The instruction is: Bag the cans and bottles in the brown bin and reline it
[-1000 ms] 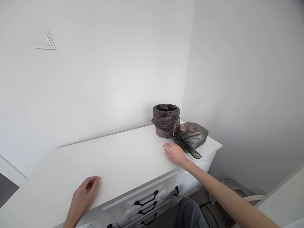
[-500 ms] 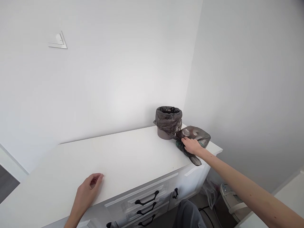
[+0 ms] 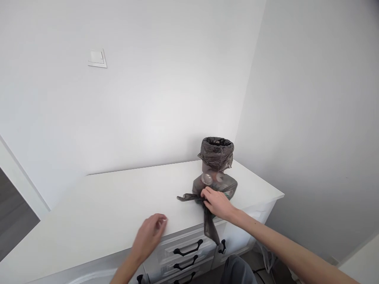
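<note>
A tied dark see-through plastic bag (image 3: pixel 229 183) with round items inside lies at the front of the white dresser top, its knotted ends spread left and hanging over the front edge. My right hand (image 3: pixel 217 202) is closed on it at the knot. My left hand (image 3: pixel 150 232) is over the dresser's front edge, thumb and fingertips curled together, touching neither the bag nor the bin. Just behind the bag stands a small bin (image 3: pixel 217 154) lined with a dark bag folded over its rim.
The white dresser (image 3: pixel 133 201) has black handles (image 3: pixel 188 248) on its front. Walls rise behind and to the right, with a light switch (image 3: pixel 97 58) at upper left. My knee (image 3: pixel 238 270) is below the front edge.
My right hand has drawn the tied bag left and toward me, and its loose end now hangs over the edge. My left hand has moved right, closer to the bag. The view has shifted slightly.
</note>
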A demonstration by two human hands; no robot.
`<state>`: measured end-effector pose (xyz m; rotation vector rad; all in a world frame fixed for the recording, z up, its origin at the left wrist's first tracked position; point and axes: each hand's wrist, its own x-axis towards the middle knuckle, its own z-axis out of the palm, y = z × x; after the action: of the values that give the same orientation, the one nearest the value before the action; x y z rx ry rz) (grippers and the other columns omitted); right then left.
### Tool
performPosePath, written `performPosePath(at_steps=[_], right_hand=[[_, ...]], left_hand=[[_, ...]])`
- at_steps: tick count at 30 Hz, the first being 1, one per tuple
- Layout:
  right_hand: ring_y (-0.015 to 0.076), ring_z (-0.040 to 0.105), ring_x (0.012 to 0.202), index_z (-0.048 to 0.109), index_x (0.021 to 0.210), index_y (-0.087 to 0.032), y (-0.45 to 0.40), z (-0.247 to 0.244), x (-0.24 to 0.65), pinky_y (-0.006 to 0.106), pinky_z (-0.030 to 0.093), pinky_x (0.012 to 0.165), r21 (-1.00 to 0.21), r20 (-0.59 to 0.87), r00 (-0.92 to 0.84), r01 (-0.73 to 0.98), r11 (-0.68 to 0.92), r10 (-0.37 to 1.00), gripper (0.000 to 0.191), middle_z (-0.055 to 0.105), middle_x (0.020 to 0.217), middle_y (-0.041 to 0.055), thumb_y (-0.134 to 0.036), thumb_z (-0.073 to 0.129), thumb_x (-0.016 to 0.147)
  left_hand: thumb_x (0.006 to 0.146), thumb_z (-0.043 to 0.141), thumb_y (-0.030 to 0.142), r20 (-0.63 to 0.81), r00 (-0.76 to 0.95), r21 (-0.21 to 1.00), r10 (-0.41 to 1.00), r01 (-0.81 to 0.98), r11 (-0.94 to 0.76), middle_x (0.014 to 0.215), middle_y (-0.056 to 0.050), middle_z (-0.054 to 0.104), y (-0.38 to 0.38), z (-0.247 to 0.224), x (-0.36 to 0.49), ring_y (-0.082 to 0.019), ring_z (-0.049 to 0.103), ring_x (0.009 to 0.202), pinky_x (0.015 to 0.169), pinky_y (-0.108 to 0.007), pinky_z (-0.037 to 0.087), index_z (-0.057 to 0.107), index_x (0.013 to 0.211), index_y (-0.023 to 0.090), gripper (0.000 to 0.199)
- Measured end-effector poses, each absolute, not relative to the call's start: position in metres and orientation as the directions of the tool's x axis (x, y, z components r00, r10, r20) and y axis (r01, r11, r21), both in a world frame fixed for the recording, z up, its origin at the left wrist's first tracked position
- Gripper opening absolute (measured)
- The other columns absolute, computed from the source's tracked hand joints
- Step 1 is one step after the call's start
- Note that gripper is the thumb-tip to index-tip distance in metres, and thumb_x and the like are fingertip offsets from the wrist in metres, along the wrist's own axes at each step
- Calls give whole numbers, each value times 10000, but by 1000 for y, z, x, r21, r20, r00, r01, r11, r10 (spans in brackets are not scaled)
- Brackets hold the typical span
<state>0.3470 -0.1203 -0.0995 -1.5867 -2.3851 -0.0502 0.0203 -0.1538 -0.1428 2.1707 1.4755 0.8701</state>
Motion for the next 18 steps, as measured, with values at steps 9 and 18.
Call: performPosePath(at_steps=[9, 18], right_hand=[[205, 661, 890, 515, 1229, -206, -145, -103, 277, 307, 462, 703, -235, 334, -509, 770, 594, 793, 307, 627, 1168, 57, -94, 516, 942], [177, 641, 831, 524, 1196, -243, -146, -91, 313, 298, 478, 733, -363, 437, -426, 722, 589, 792, 217, 629, 1123, 41, -179, 504, 990]], left_hand=[[963, 517, 488, 387, 198, 630, 901, 657, -415, 891, -17, 644, -146, -152, 97, -211, 631, 715, 678, -346, 484, 540, 1177, 255, 317], [901, 514, 416, 340, -51, 773, 939, 584, -248, 765, 24, 637, -133, -150, 93, -193, 632, 635, 630, -312, 465, 521, 1034, 261, 205]])
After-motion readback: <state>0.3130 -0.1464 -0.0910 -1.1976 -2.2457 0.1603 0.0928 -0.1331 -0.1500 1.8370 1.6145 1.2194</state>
